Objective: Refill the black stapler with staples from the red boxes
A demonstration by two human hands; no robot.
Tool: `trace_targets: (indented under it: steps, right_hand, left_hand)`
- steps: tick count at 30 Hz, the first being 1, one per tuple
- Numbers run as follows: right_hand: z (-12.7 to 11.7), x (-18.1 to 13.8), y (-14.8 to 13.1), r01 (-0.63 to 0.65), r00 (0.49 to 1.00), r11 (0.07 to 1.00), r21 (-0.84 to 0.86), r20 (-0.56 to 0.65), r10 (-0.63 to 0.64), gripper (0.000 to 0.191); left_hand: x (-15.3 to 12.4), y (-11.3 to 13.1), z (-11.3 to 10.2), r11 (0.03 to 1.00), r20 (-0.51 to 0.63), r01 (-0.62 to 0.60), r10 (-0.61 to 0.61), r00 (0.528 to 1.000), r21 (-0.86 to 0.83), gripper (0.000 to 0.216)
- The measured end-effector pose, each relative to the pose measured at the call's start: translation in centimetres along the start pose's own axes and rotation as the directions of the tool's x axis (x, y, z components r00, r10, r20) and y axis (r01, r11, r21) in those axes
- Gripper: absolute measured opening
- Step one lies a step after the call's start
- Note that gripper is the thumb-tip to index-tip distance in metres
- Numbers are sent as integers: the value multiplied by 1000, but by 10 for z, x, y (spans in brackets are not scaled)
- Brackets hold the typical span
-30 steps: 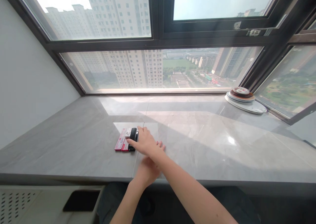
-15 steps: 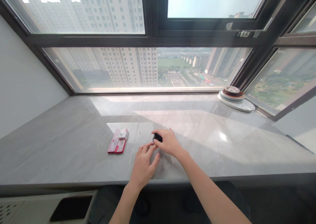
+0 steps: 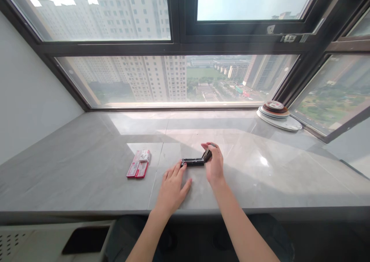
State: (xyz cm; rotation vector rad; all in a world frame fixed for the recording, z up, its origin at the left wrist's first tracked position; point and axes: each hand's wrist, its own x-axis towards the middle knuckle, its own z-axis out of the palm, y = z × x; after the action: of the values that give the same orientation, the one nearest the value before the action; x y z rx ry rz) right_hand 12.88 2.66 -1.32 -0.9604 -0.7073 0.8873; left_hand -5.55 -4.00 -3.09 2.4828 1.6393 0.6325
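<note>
A black stapler (image 3: 193, 162) lies on the grey stone sill with its upper arm swung up and back at the right end. My right hand (image 3: 215, 165) has its fingers closed around that raised arm. At the stapler's left end, the fingertips of my left hand (image 3: 171, 187) touch the base, the fingers stretched out and the thumb apart. Left of the hands sit several small red-and-white boxes (image 3: 138, 164) side by side, one white box (image 3: 143, 155) on the upper right of the group.
Stacked plates (image 3: 274, 111) stand in the far right corner by the window frame (image 3: 179, 48). The sill's front edge (image 3: 260, 210) runs just before me. Below it at left is a pale surface with a dark rectangular item (image 3: 85, 240).
The stapler's upper arm has swung open to the right, with my right hand moving right along with it. My left hand has stayed almost in place.
</note>
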Motion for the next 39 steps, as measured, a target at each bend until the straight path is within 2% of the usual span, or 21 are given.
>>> trace_targets:
  steps: [2, 4, 7, 9, 11, 13, 15, 17, 20, 23, 25, 28, 29, 33, 35, 39]
  right_hand:
    - [-21, 11, 1, -113, 991, 981, 157, -51, 122, 37]
    - [-41, 17, 3, -199, 977, 959, 203, -39, 211, 38]
    - [-64, 13, 5, -226, 974, 963, 148, 9, 228, 42]
    - [-76, 3, 4, -211, 977, 975, 72, 44, 208, 46]
    - [-87, -15, -2, -194, 979, 981, 4, 63, 193, 48]
    - [-95, -36, -13, -205, 977, 979, -13, 63, 206, 49]
    - [-102, -57, -28, -253, 965, 967, -21, 70, 254, 49]
    - [-105, -73, -42, -344, 925, 932, -112, 127, 357, 49]
    - [-102, -83, -50, -411, 820, 831, -375, 248, 517, 47]
    - [-92, -79, -45, -336, 731, 739, -583, 334, 596, 48]
    - [-81, -71, -39, -291, 682, 707, -645, 379, 626, 47]
    - [-66, -58, -32, -251, 623, 700, -669, 442, 645, 43]
    - [-62, -53, -29, -240, 626, 701, -671, 445, 640, 42]
    - [-60, -39, -21, -205, 706, 694, -690, 387, 593, 39]
    - [-63, -36, -17, -204, 714, 688, -696, 375, 591, 36]
    - [-65, -36, -13, -215, 709, 678, -703, 365, 603, 36]
  left_hand:
    - [0, 0, 3, 1000, -1, 0, 0, 1000, 2, 53]
    - [0, 0, 4, 1000, 4, -7, 7, 1000, -6, 53]
    - [0, -2, 0, 998, -7, -17, 17, 1000, -58, 54]
    - [0, -9, -7, 997, -77, 14, -20, 997, -79, 55]
    - [-2, -20, -16, 990, -207, 137, -141, 968, -35, 54]
    - [-6, -36, -25, 945, -329, 325, -292, 898, 47, 54]
    - [-13, -52, -31, 882, -376, 455, -383, 844, 123, 52]
    - [-24, -63, -33, 863, -369, 476, -392, 843, 170, 48]
    - [-39, -67, -30, 926, -310, 355, -302, 901, 129, 40]
    - [-41, -55, -23, 991, -186, 123, -130, 974, -49, 37]
    - [-33, -40, -18, 982, -115, 4, -26, 993, -191, 36]
    - [-11, -15, -13, 930, -35, -78, 70, 997, -359, 33]
    - [-3, -8, -12, 914, -13, -90, 92, 996, -395, 33]
    - [16, 2, -17, 900, 18, -88, 105, 994, -427, 46]
    - [18, -1, -20, 911, 19, -81, 97, 995, -404, 51]
    - [17, -6, -22, 925, 70, -68, 101, 992, -375, 36]
